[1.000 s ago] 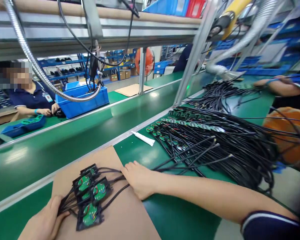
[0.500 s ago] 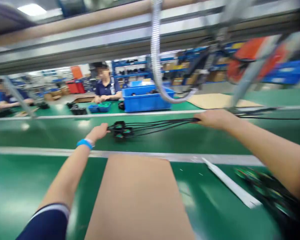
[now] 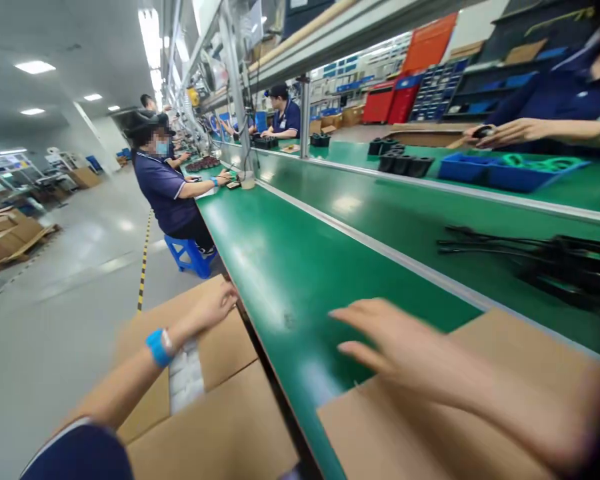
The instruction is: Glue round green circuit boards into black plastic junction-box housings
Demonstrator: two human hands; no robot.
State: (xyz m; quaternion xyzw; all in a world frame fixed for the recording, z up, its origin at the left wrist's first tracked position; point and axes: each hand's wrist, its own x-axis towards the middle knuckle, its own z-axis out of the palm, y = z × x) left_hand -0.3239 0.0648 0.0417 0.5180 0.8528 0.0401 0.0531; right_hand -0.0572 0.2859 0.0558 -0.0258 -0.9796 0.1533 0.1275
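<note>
My left hand [image 3: 215,303] lies open on the flap of the cardboard box [image 3: 220,413], which stands on the floor just beside the tabletop [image 3: 280,267] edge, probably so that it stays within reach. My right hand [image 3: 385,337] is blurred. It looks empty, with the fingers spread, hovering over the bare green surface beside the cardboard sheet [image 3: 380,440]. The cable bundle [image 3: 555,263] lies well apart on the belt beyond the metal rail. There is open room between the hands.
</note>
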